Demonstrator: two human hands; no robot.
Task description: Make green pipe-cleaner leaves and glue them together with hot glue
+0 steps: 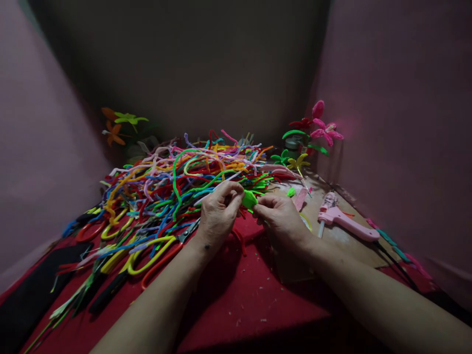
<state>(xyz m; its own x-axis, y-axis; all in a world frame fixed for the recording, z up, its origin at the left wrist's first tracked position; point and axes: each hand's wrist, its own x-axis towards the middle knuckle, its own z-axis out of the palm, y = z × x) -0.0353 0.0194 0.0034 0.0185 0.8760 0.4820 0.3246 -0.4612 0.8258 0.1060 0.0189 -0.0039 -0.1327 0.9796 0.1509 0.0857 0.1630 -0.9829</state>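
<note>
A small bright green leaf-shaped pipe-cleaner piece (250,199) is stretched between my two hands above the front of the pile. My left hand (221,209) pinches its left end with thumb and forefinger. At its right end, the thumb and fingertips of my right hand (280,216) are closed on it. Behind and left of my hands spreads a tangled heap of many-coloured pipe cleaners (177,172). Beside my left wrist lie scissors with red and yellow handles (153,263), their blades partly covered by that hand.
On the right, a pink glue gun (344,223) rests on a tan board (368,258), its cable running toward the right front. Pipe-cleaner flowers stand behind, pink ones (326,130) right and orange ones (113,132) left. Pliers with a black handle (108,292) lie front left on red cloth (254,305).
</note>
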